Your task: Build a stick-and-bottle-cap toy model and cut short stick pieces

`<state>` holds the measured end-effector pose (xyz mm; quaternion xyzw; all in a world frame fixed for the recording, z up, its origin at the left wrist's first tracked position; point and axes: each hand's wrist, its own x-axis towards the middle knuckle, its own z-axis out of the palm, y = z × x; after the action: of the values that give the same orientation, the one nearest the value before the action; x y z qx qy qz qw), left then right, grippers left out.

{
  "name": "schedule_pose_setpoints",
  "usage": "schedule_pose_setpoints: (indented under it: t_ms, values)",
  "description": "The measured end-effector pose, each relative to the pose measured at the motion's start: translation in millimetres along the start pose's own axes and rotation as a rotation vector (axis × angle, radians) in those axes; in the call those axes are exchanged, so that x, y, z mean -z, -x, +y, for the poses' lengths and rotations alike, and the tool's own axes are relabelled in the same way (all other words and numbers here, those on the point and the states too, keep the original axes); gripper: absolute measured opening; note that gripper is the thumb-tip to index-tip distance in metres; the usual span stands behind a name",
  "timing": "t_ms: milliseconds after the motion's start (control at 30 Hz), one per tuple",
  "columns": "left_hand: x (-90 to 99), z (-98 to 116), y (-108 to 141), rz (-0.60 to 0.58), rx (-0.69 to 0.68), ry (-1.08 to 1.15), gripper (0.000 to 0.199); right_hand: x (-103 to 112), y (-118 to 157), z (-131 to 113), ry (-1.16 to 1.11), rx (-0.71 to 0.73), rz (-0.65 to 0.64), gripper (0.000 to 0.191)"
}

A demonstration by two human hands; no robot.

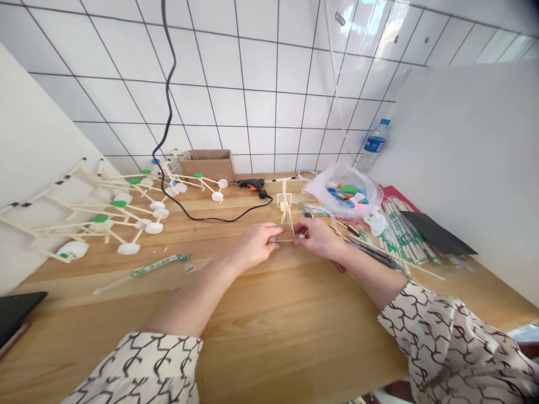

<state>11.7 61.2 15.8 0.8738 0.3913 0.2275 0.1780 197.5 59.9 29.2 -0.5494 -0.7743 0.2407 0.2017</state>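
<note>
A small frame of pale wooden sticks (286, 209) stands upright on the table in front of me, with a yellow piece low on its left side. My left hand (257, 245) pinches the left end of its near crosspiece, where a small white piece shows at the fingertips. On the opposite side, my right hand (319, 238) has its thumb and fingers closed at the right end, with another bit of white between them. Fingers partly cover both ends, so the exact grip points are hidden.
Finished-looking stick models with white cap wheels (154, 227) crowd the left. Behind are a cardboard box (208, 163) and a black glue gun (252, 184) with its cord. On the right lie a bag of bottle caps (347, 193), scissors (370, 251), wrapped chopsticks (406, 235) and a bottle (374, 145).
</note>
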Motion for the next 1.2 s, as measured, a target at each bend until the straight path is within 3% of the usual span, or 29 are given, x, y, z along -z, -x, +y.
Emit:
schedule_pose_setpoints:
  t_ms: [1200]
  values:
    - [-4.9, -2.0, 0.4, 0.058, 0.066, 0.108, 0.031, 0.6, 1.8, 1.1, 0.011, 0.011, -0.002, 0.006]
